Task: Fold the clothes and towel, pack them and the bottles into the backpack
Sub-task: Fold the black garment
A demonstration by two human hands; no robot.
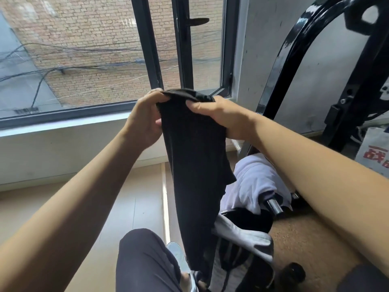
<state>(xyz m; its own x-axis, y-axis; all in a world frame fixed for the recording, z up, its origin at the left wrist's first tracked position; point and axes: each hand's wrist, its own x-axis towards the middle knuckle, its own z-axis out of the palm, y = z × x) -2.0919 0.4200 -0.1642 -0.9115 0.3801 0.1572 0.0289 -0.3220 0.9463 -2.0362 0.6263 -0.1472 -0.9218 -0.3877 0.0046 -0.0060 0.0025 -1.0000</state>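
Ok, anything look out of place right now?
Nothing looks spilled or torn. The white cloth lies crumpled over a metal bar, unfolded. The black garment hangs bunched between left hand and right hand.

Gym corner: black machine frame [283, 57], window [183, 49]

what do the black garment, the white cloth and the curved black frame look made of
The black garment: thin, matte soft fabric, maybe a knit; it hangs limp from the left hand and right hand. The white cloth: thicker soft fabric, perhaps towelling; it lies in rounded folds. The curved black frame: likely metal with gloss paint; bright reflections run along the tube.
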